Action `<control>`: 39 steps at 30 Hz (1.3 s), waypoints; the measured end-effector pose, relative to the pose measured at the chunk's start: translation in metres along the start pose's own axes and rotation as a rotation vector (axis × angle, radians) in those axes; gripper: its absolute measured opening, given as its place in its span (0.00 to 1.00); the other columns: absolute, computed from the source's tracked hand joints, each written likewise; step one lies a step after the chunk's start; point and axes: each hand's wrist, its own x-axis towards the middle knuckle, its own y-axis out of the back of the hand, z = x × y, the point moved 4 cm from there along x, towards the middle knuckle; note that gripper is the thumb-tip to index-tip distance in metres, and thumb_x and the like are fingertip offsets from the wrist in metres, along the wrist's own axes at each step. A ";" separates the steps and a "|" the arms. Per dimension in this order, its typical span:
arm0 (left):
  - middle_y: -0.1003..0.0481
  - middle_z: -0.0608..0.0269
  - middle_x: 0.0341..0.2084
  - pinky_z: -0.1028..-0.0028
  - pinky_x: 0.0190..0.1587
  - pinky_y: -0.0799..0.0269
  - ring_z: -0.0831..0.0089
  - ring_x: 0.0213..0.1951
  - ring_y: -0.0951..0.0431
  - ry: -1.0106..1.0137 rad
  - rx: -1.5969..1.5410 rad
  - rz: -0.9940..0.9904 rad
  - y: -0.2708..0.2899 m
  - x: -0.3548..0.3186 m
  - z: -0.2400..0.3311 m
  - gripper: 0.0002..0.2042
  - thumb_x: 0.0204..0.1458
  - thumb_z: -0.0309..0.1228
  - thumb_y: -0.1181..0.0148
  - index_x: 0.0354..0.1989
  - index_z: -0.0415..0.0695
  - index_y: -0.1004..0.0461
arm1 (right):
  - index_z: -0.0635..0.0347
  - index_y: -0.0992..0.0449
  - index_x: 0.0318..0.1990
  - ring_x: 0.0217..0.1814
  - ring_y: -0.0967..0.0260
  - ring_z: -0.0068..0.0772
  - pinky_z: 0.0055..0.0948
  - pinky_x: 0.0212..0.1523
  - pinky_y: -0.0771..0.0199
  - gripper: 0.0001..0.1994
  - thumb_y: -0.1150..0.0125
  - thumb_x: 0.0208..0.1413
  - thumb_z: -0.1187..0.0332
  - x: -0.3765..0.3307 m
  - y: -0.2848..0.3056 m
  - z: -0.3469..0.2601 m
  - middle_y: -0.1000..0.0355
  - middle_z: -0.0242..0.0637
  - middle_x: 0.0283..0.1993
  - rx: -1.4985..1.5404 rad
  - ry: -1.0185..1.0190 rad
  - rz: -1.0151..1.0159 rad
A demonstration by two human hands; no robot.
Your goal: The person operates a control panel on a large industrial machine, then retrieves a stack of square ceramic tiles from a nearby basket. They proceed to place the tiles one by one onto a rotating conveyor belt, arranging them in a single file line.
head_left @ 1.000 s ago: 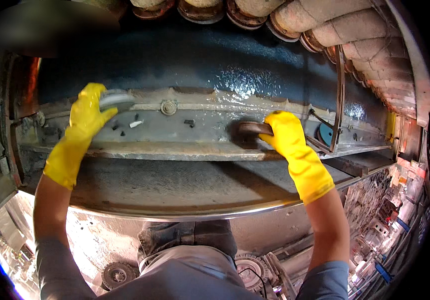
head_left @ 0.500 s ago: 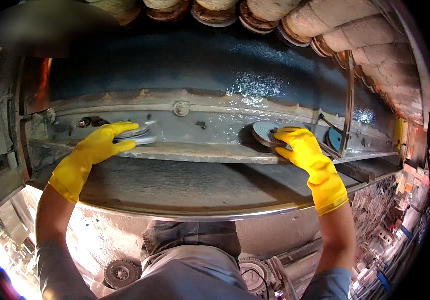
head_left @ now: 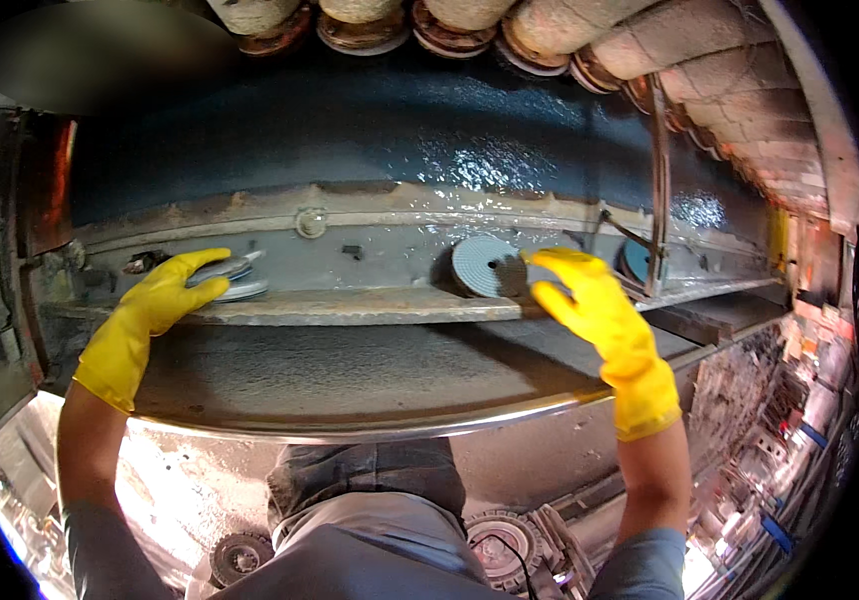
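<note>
My left hand (head_left: 162, 292), in a yellow rubber glove, grips the left edge of a small stack of round grey-and-white polishing pads (head_left: 242, 290) on the narrow ledge. Its thumb and fingers lie around that edge. A light-blue polishing pad (head_left: 484, 266) with a gridded face and a dark centre hole leans on the ledge, tilted toward me. Just right of it hovers my right hand (head_left: 580, 295), gloved the same way, thumb and fingers apart with nothing visible between them.
The ledge (head_left: 370, 305) runs along a wet, dark slab (head_left: 280, 150). An upright metal bar (head_left: 659, 190) stands at right, with another blue disc (head_left: 636, 260) behind it. Several cylindrical heads (head_left: 365, 25) hang overhead. A metal-edged shelf (head_left: 350, 375) lies below the ledge.
My right hand has let go of the light-blue pad, which now shows more of its face. My left hand stays on the stack. The whole view has shifted slightly.
</note>
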 end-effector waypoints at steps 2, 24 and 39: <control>0.27 0.50 0.63 0.62 0.69 0.38 0.57 0.65 0.29 0.066 -0.058 0.074 0.000 -0.003 -0.014 0.26 0.62 0.40 0.36 0.67 0.48 0.28 | 0.61 0.21 0.56 0.60 0.24 0.42 0.39 0.61 0.27 0.16 0.34 0.62 0.68 -0.022 0.029 -0.003 0.23 0.44 0.61 0.144 -0.175 0.225; 0.25 0.51 0.60 0.66 0.67 0.38 0.60 0.62 0.27 0.116 -0.072 0.287 -0.032 0.010 -0.013 0.27 0.59 0.38 0.32 0.66 0.41 0.28 | 0.55 0.29 0.65 0.55 0.24 0.45 0.37 0.60 0.28 0.36 0.21 0.49 0.55 -0.120 0.057 0.293 0.22 0.49 0.54 -0.210 -0.613 -0.095; 0.23 0.49 0.58 0.66 0.64 0.34 0.59 0.60 0.25 0.139 0.021 0.343 -0.044 0.000 -0.016 0.26 0.59 0.38 0.33 0.64 0.40 0.27 | 0.56 0.25 0.64 0.65 0.29 0.52 0.40 0.67 0.31 0.42 0.21 0.41 0.45 -0.111 0.069 0.291 0.25 0.50 0.63 -0.101 -0.768 -0.342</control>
